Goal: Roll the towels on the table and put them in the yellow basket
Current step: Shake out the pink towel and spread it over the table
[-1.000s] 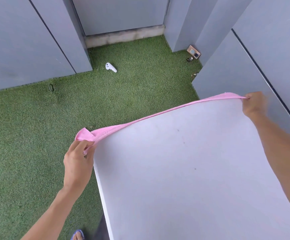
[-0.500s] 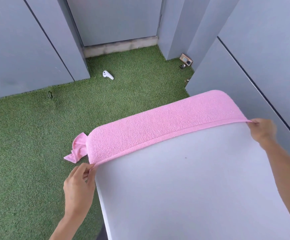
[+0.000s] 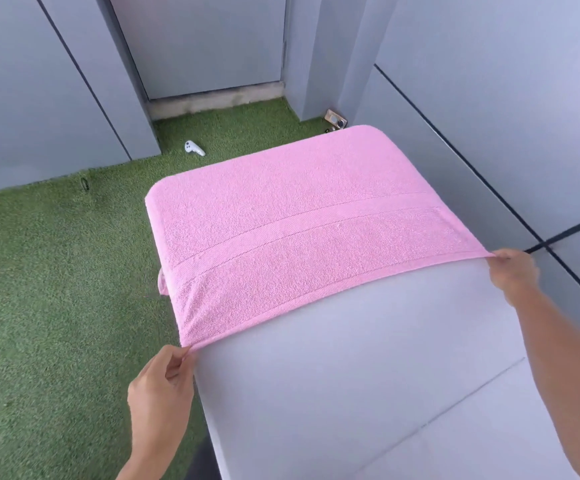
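Over the table's [image 3: 350,393] far end lies the pink towel [image 3: 299,230]; the left hand [image 3: 160,393] and right hand [image 3: 513,271] each pinch a near corner. Pulling both evenly should flatten it for rolling.

Looks like a balcony/terrace nook: fake turf [image 3: 56,289] on floor, grey panel walls [image 3: 489,81] w/ a concrete sill [image 3: 217,100], white table [image 3: 368,393], controller [image 3: 194,148] lying on the turf.
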